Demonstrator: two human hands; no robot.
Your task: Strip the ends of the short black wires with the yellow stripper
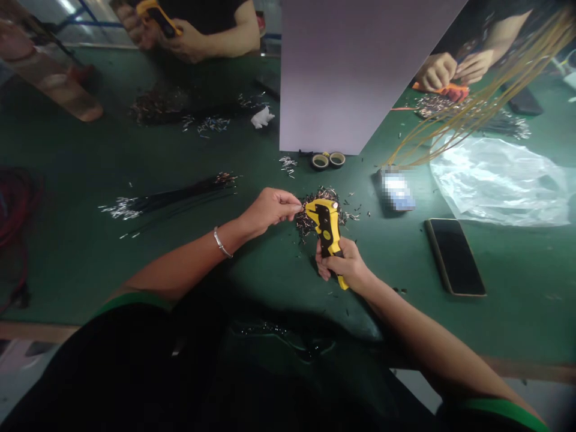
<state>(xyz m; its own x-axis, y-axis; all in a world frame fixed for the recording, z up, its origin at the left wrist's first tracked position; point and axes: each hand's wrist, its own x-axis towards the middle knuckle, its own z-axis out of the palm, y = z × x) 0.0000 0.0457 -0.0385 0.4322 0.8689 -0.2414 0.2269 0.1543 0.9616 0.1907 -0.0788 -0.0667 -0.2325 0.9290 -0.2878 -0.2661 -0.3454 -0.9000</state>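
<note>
My right hand [339,262] is wrapped round the handle of a yellow and black wire stripper [327,231], whose jaws point left. Just left of those jaws, my left hand [275,211] pinches something too small to make out. Under the tool lies a pile of small dark and coppery scraps [306,225]. To the left on the green table, a bundle of black wires [175,195] stretches out, with silvery ends at its left and coppery ends at its right.
Two tape rolls [320,161] sit before a pale panel [342,72]. Rightward are a phone [456,257], a small blurred box [396,189], a plastic bag [499,180] and yellow wires [486,102]. Other people's hands work across the table [252,264]; red cable [18,207] lies far left.
</note>
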